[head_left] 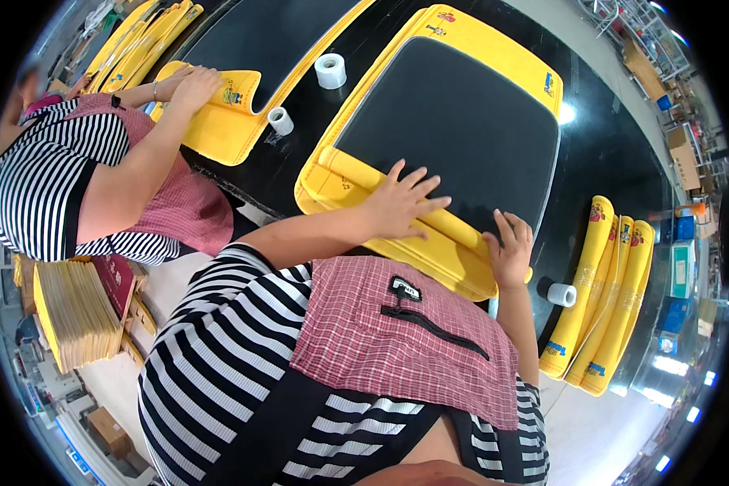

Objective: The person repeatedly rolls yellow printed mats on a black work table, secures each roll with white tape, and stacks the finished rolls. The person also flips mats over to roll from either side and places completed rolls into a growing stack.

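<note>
A stack of yellow mats point(494, 42) with rounded corners lies before me on the black table. The top mat shows its black underside point(462, 121), and its near edge is turned over into a yellow roll point(449, 228). My left hand point(401, 202) presses on the roll near its middle, palm down, with the fingers spread over the black face. At the roll's right end rests my right hand point(510, 247), its thumb against the roll and its fingers raised and apart. Neither hand is closed around anything. Part of the roll is hidden under my left hand.
Finished-looking yellow rolls point(599, 300) lie at right beside a white tape roll point(561, 294). Two more tape rolls, a large one point(330, 71) and a small one point(280, 121), stand left of the mats. Further left, a co-worker's hands point(190, 85) press on another yellow mat point(227, 134).
</note>
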The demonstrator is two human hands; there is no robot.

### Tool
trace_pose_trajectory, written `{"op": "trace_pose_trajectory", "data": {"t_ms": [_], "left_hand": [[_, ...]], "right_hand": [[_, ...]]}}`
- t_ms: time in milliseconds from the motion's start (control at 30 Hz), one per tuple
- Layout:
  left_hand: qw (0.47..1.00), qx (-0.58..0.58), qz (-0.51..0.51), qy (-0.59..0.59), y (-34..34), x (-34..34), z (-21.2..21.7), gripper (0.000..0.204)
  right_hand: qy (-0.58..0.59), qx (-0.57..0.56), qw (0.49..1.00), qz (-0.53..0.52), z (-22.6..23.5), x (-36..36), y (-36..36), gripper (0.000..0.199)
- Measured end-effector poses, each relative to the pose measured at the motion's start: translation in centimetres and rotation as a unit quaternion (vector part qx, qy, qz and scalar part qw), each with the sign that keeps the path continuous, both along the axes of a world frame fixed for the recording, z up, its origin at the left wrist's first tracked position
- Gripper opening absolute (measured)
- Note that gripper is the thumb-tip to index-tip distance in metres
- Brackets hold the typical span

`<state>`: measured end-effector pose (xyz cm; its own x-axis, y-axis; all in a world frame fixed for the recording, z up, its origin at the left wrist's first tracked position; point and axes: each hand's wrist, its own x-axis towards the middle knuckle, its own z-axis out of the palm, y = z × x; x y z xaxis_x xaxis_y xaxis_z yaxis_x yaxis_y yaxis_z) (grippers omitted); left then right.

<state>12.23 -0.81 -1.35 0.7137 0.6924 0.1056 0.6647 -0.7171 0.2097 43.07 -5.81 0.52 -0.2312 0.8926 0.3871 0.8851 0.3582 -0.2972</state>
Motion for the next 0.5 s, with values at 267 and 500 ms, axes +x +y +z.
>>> {"op": "trace_pose_trajectory", "data": {"t_ms": [267,500], "left_hand": [[0.997,-0.003,0.007,-0.073,15.2,4.7,0.0,0.051],[0.993,0.103,0.033,-0.051,13.5,5.0,-1.2,0.059]], "right_hand": [[-0.100,-0.012,0.994,-0.040,-2.3,-4.1,3.4,0.062],[-0.088,-0.125,0.988,-0.031,1.2,-1.4,13.9,0.074]]}}
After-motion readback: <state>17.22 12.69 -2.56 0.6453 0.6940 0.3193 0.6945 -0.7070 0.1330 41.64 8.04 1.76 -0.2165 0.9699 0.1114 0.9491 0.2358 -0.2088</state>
